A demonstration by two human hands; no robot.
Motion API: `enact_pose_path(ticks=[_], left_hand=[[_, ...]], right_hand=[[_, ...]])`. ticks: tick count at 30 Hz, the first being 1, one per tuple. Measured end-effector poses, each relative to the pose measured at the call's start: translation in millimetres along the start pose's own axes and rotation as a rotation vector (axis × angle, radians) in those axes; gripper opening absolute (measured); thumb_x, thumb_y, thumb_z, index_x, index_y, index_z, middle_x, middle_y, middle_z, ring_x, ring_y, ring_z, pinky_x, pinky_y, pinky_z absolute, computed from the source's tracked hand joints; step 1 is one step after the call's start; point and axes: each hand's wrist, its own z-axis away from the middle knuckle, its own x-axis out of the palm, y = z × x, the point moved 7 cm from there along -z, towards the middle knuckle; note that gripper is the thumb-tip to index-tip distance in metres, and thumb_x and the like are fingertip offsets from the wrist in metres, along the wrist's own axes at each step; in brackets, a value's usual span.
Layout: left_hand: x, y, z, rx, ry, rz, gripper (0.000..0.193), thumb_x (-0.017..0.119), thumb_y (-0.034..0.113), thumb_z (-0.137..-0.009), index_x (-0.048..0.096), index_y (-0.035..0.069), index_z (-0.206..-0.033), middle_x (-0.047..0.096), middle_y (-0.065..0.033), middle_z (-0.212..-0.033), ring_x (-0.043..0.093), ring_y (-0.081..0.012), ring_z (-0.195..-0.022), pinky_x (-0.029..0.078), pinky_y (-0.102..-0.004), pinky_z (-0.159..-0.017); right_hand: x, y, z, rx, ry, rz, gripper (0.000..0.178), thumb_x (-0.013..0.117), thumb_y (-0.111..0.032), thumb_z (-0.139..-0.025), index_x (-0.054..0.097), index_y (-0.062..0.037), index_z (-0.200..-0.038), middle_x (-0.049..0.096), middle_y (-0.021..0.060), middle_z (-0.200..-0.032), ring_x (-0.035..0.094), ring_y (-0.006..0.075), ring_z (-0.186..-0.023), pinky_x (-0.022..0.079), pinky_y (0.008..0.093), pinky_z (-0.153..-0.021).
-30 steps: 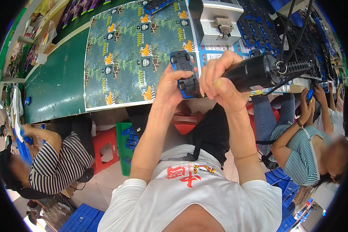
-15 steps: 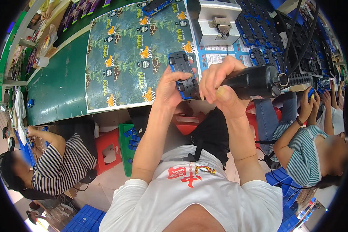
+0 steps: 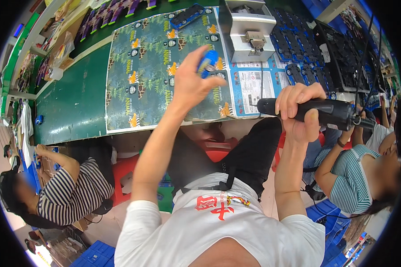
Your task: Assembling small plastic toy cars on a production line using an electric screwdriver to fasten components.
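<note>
In my left hand (image 3: 192, 82) is a blue toy car (image 3: 206, 63), turned so that one end shows, with my thumb stretched out below it. It is above the printed sheets on the table. My right hand (image 3: 300, 109) is wrapped round a black electric screwdriver (image 3: 329, 113), tip pointing left, at the table's near edge. The screwdriver and the car are well apart. Another blue toy car (image 3: 187, 16) lies underside up at the far end of the sheets (image 3: 158, 89).
A metal fixture (image 3: 252, 42) stands ahead. Right of it are rows of blue cars with black undersides (image 3: 294, 38) and a black bin (image 3: 338, 58) of dark parts. Cables (image 3: 372, 53) hang at right. Co-workers sit on both sides, one in a striped shirt (image 3: 62, 196).
My left hand has moved up and away with the toy car, tilting it. The screwdriver in my right hand has come off the car and moved right and nearer.
</note>
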Motion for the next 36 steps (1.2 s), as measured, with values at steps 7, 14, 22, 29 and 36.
enact_pose_path(ticks=[7,14,22,29,36], left_hand=[[-34.1,-32.3,15.5,0.274,-0.620,-0.813,0.101,0.071,0.071,-0.058,0.051,0.009,-0.135,0.055,-0.0119,-0.111,0.053,-0.0303,-0.112,0.040,-0.0503,-0.094],[-178.5,-52.9,39.5,0.172,-0.228,-0.986,0.109,0.080,0.062,-0.056,0.044,0.007,-0.142,0.044,-0.0165,-0.144,0.042,-0.0355,-0.132,0.027,-0.0574,-0.111],[12.6,27.5,52.6,0.162,-0.010,-0.023,0.026,0.075,0.014,-0.080,0.066,0.001,-0.101,0.067,-0.0142,-0.099,0.065,-0.0323,-0.088,0.052,-0.0389,-0.075],[180.9,70.9,5.8,-0.154,-0.203,-0.003,0.053,0.073,0.041,-0.085,0.063,-0.006,-0.109,0.067,-0.0181,-0.084,0.065,-0.0334,-0.065,0.050,-0.0437,-0.061],[244.2,76.3,-20.6,-0.362,-0.370,-0.133,0.071,0.075,0.058,-0.076,0.063,-0.007,-0.104,0.071,-0.0245,-0.090,0.070,-0.0401,-0.085,0.055,-0.0473,-0.075]], right_hand=[[-9.6,14.4,19.2,0.105,0.125,-0.085,0.036,0.074,-0.032,-0.087,0.053,-0.0030,-0.093,0.052,0.0060,-0.064,0.050,0.0157,-0.054,0.047,0.0308,-0.054],[-25.6,15.2,26.7,0.122,0.110,-0.058,0.037,0.072,-0.034,-0.089,0.051,-0.0035,-0.093,0.048,0.0035,-0.065,0.047,0.0144,-0.054,0.042,0.0294,-0.051],[-23.7,-1.3,44.4,0.119,0.146,-0.082,0.040,0.075,-0.035,-0.086,0.052,-0.0036,-0.094,0.050,0.0046,-0.063,0.050,0.0163,-0.053,0.043,0.0307,-0.049],[-45.4,-49.3,64.2,0.034,0.146,-0.079,0.040,0.077,-0.032,-0.086,0.053,-0.0017,-0.094,0.055,0.0054,-0.065,0.054,0.0159,-0.052,0.048,0.0305,-0.049],[-65.7,-72.1,71.9,-0.010,0.152,-0.096,0.038,0.078,-0.028,-0.085,0.053,-0.0008,-0.096,0.056,0.0063,-0.066,0.054,0.0157,-0.052,0.049,0.0305,-0.049]])
